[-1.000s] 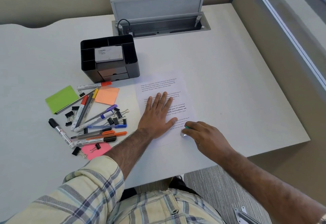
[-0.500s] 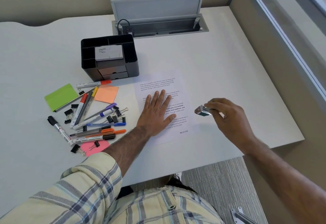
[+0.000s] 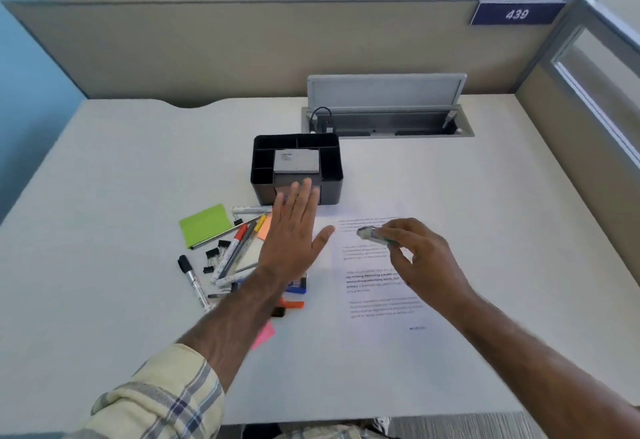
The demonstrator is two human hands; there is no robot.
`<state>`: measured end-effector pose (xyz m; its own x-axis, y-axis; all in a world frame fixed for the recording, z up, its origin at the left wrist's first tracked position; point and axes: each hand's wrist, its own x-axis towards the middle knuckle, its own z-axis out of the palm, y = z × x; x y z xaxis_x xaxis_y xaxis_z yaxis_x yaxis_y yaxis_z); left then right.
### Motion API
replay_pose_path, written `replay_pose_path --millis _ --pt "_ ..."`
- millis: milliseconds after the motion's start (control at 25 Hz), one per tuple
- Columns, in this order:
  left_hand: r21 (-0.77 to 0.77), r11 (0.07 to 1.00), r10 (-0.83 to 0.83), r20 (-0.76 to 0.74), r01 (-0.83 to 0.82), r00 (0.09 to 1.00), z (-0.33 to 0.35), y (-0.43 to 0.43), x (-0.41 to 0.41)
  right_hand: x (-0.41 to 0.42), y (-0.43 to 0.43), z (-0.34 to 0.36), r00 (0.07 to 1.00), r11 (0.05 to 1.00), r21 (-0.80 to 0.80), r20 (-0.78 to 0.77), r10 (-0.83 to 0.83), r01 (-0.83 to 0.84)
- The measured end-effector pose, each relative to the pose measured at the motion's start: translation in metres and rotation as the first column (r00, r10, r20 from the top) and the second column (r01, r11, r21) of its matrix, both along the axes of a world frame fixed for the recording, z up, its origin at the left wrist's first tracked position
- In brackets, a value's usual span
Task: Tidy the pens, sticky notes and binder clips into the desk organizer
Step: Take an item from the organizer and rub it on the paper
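A black desk organizer [image 3: 330,170] stands at the desk's middle, a grey card box [image 3: 296,161] in its top. My left hand [image 3: 294,238] hovers flat with straight fingers over the scattered pens [image 3: 233,251], just before the organizer's drawers. My right hand [image 3: 420,253] pinches a small green-and-silver stamp [image 3: 372,234] above the printed sheet [image 3: 377,276]. Green sticky notes [image 3: 204,224], orange sticky notes [image 3: 265,231] and pink sticky notes [image 3: 265,333] lie among the pens. Black binder clips [image 3: 214,255] sit left of the pens. A black marker [image 3: 192,279] lies farthest left.
An open cable tray [image 3: 388,123] with a raised lid is sunk in the desk behind the organizer. Beige partition walls [image 3: 242,54] close off the back and right. The desk's front edge [image 3: 381,412] runs under my arms.
My left hand lifted off the sheet and moved left and forward over the pens. My right hand carried the stamp from the sheet's lower edge up to its top. The head camera tilted up.
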<state>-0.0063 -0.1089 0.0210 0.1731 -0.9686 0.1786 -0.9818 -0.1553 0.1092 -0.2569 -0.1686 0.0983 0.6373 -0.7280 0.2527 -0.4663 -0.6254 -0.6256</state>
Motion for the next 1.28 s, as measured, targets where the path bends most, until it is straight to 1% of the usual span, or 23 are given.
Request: replay_pose_path --millis 80,160,280,400,560,760,960,1120,1280 --pt "-0.011 0.998 0.057 0.025 -0.057 0.998 0.009 -0.002 0.024 0.033 -0.006 0.008 0.998 0.996 -0.067 -0.027 0.051 -0.053" --pt "-0.006 0.995 0.097 0.031 -0.097 0.995 0.018 -0.007 0.042 0.064 -0.015 0.012 0.995 0.984 -0.162 -0.078 0.063 -0.075" --pt "0.020 0.990 0.136 0.036 -0.136 0.990 0.025 -0.019 0.062 0.107 -0.031 0.015 0.979 0.933 -0.328 -0.185 0.090 -0.148" --pt "0.053 0.988 0.140 0.057 -0.143 0.989 0.024 -0.029 0.074 0.138 -0.046 0.016 0.962 0.880 -0.426 -0.248 0.112 -0.212" --pt "0.072 0.988 0.132 0.057 -0.136 0.990 0.020 -0.037 0.081 0.166 -0.064 0.007 0.941 0.860 -0.448 -0.324 0.097 -0.243" --pt "0.072 0.988 0.132 0.045 -0.135 0.990 0.016 -0.041 0.085 0.183 -0.082 -0.012 0.918 0.863 -0.448 -0.394 0.045 -0.235" --pt "0.086 0.988 0.126 0.037 -0.129 0.991 0.013 -0.042 0.086 0.189 -0.082 -0.024 0.910 0.826 -0.497 -0.413 0.044 -0.265" --pt "0.105 0.986 0.122 0.056 -0.128 0.991 0.011 -0.042 0.087 0.189 -0.080 -0.028 0.900 0.822 -0.496 -0.433 0.046 -0.280" --pt "0.107 0.987 0.116 0.071 -0.123 0.991 0.012 -0.041 0.086 0.189 -0.079 -0.030 0.874 0.816 -0.492 -0.485 0.032 -0.303"
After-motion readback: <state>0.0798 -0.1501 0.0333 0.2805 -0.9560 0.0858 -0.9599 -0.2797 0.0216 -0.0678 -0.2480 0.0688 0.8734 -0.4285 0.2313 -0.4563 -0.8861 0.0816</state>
